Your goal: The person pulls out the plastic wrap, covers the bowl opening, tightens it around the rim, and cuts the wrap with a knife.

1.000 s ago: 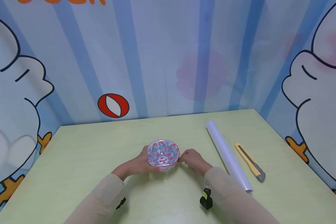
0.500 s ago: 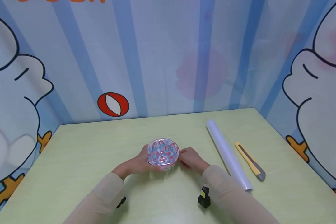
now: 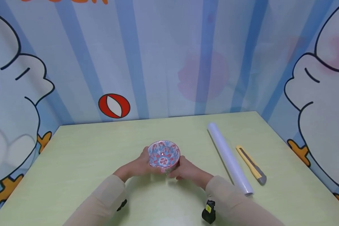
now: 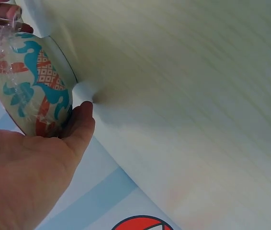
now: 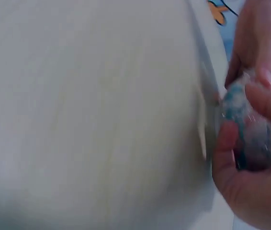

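A bowl (image 3: 164,153) with a red and blue pattern is held up off the table, its inside facing the head camera. Clear plastic film (image 4: 4,38) clings to its outer side, crumpled near the rim in the left wrist view. My left hand (image 3: 141,164) grips the bowl from the left, thumb at the near side and fingers beneath. On the right side my right hand (image 3: 187,171) holds the bowl, with curled fingers and thumb about its wrapped wall in the blurred right wrist view. Some fingertips are hidden behind the bowl.
A long, pale roll of film (image 3: 230,160) lies on the table (image 3: 96,147) right of the hands. Beyond it rests a yellow and grey utility knife (image 3: 251,164). Printed blue panels (image 3: 169,62) stand around the table's back and sides.
My right hand has moved from the bowl's right edge down and inward, closer under its near side. The left hand and the bowl have hardly moved.
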`<state>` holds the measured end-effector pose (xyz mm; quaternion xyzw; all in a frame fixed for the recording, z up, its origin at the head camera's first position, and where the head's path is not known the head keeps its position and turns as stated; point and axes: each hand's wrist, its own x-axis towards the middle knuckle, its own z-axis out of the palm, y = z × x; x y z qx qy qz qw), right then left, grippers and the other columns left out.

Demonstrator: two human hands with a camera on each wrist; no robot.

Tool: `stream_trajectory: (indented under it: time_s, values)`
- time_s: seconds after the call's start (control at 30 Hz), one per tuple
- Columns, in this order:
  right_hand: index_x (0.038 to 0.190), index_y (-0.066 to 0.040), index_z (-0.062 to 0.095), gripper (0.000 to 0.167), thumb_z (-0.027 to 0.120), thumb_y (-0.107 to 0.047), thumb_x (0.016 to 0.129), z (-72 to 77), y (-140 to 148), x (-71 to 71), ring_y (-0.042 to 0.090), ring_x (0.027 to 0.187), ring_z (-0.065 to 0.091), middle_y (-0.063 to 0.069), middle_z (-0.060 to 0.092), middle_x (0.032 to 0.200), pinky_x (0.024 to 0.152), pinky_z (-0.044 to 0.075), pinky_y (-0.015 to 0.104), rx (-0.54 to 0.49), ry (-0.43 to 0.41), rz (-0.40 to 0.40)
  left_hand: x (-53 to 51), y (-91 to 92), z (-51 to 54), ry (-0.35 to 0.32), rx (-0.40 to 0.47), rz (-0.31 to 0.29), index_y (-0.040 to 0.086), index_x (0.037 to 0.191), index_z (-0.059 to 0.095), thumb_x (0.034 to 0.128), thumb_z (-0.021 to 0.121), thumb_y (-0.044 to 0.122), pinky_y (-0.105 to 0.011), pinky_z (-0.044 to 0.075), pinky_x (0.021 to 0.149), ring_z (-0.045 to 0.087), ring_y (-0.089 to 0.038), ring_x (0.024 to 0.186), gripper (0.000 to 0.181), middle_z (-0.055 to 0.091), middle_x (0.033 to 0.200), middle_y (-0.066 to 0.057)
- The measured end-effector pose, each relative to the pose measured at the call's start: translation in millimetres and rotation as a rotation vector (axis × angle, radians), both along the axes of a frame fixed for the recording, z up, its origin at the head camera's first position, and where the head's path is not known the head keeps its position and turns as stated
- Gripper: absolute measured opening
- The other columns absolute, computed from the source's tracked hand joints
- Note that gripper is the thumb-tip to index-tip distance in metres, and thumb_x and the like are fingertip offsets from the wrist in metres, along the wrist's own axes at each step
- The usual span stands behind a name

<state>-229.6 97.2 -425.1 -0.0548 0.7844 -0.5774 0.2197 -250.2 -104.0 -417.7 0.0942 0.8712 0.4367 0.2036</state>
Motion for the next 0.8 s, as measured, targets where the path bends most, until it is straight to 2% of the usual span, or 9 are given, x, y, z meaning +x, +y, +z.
stream_trajectory:
  time_s: [0.07, 0.17, 0.3, 0.4, 0.47, 0.57, 0.8]
  values:
    - [0.121, 0.003, 0.035, 0.063, 0.074, -0.004, 0.072, -3.7, -8.5, 2.2, 0.017, 0.066, 0.05, 0.015, 0.043, 0.11, 0.054, 0.047, 0.026, 0.067, 0.07, -0.059, -0.1, 0.1, -0.7, 0.007, 0.021, -0.006, 0.011, 0.143, 0.006, 0.0679, 0.079, 0.038, -0.05, 0.034, 0.105, 0.027, -0.026, 0.128, 0.108, 0.02, 0.143, -0.009]
    - [0.118, 0.004, 0.036, 0.061, 0.075, -0.003, 0.071, -7.4, -16.6, 2.6, 0.017, 0.056, 0.048, 0.016, 0.044, 0.104, 0.046, 0.043, 0.026, 0.143, 0.148, -0.155, 0.2, 0.1, -0.8, 0.002, 0.025, -0.008, 0.011, 0.144, 0.005, 0.0682, 0.079, 0.039, -0.051, 0.032, 0.106, 0.026, -0.026, 0.13, 0.109, 0.019, 0.143, -0.01]
    - [0.112, 0.003, 0.041, 0.056, 0.076, -0.004, 0.068, -6.1, -19.4, 0.9, 0.017, 0.061, 0.049, 0.013, 0.051, 0.096, 0.05, 0.042, 0.025, 0.231, 0.204, -0.222, 0.4, -0.9, 2.0, -0.01, -0.007, 0.002, 0.011, 0.144, 0.002, 0.0678, 0.079, 0.041, -0.051, 0.031, 0.107, 0.025, -0.027, 0.13, 0.112, 0.017, 0.145, -0.01]
    - [0.106, 0.001, 0.045, 0.05, 0.074, -0.005, 0.066, -4.1, -16.7, -0.3, 0.016, 0.061, 0.048, 0.01, 0.053, 0.089, 0.051, 0.042, 0.024, 0.243, 0.194, -0.222, 0.5, 0.0, 2.7, -0.008, -0.019, 0.006, 0.01, 0.144, 0.002, 0.0676, 0.079, 0.041, -0.051, 0.032, 0.106, 0.026, -0.027, 0.13, 0.113, 0.018, 0.145, -0.01]
    - [0.101, 0.0, 0.047, 0.043, 0.073, -0.004, 0.067, -3.0, -14.4, -1.9, 0.015, 0.055, 0.047, 0.009, 0.054, 0.081, 0.048, 0.042, 0.024, 0.239, 0.179, -0.212, 0.4, 1.0, 3.1, -0.005, -0.022, 0.009, 0.01, 0.144, 0.003, 0.0674, 0.079, 0.042, -0.05, 0.033, 0.105, 0.027, -0.026, 0.129, 0.112, 0.019, 0.144, -0.01]
    - [0.097, 0.0, 0.048, 0.034, 0.069, -0.002, 0.069, -2.3, -10.1, -4.9, 0.013, 0.047, 0.049, 0.008, 0.056, 0.072, 0.046, 0.045, 0.025, 0.213, 0.156, -0.187, 0.4, 2.7, 3.6, -0.002, -0.029, 0.017, 0.009, 0.143, 0.004, 0.0672, 0.079, 0.043, -0.048, 0.035, 0.104, 0.028, -0.026, 0.128, 0.112, 0.02, 0.142, -0.01]
    - [0.086, 0.003, 0.058, 0.014, 0.065, 0.001, 0.074, -0.2, 0.7, -10.6, 0.011, 0.05, 0.056, 0.006, 0.062, 0.063, 0.052, 0.052, 0.025, 0.11, 0.097, -0.132, 1.9, 3.9, 1.4, 0.006, -0.017, 0.022, 0.006, 0.142, 0.004, 0.0682, 0.079, 0.039, -0.049, 0.032, 0.106, 0.029, -0.027, 0.127, 0.11, 0.022, 0.141, -0.013]
